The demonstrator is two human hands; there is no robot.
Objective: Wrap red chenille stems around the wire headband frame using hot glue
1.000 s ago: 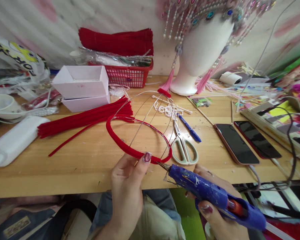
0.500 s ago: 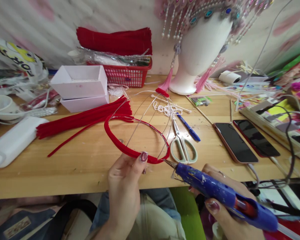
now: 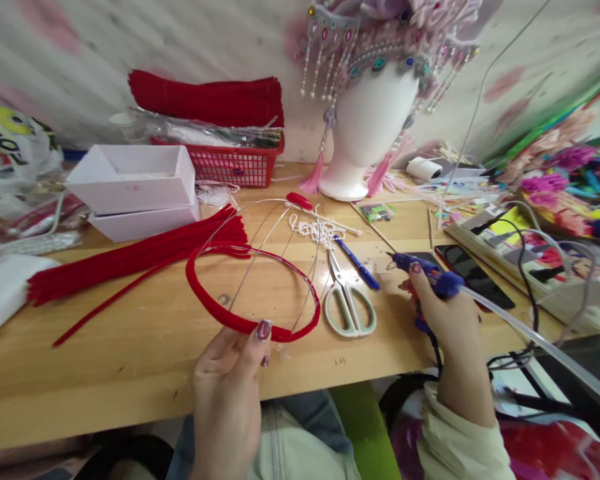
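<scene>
My left hand (image 3: pixel 235 373) pinches the near rim of a wire frame (image 3: pixel 203 307), a ring wrapped in red chenille stem with bare wires arching up to a small red piece at the top. A loose red tail from the wrapping trails left over the table. In my right hand (image 3: pixel 443 307) is a blue glue gun (image 3: pixel 427 272), a long clear glue stick jutting from its back. Its nozzle points left, apart from the ring, over the phones. Scissors (image 3: pixel 349 310) with pale handles lie between the ring and the glue gun, beside a blue pen (image 3: pixel 357 263).
A bundle of red chenille stems (image 3: pixel 130 257) lies at left, near stacked white boxes (image 3: pixel 130 173) and a red basket (image 3: pixel 235 165). Behind stands a white mannequin head (image 3: pixel 373 127) with a beaded headdress. A power strip (image 3: pixel 510 247) with cables and a dark phone (image 3: pixel 473 273) are at right.
The glue gun has moved away from the ring's right edge, up and to the right over the phones. My left hand still holds the ring. The whole view has shifted somewhat.
</scene>
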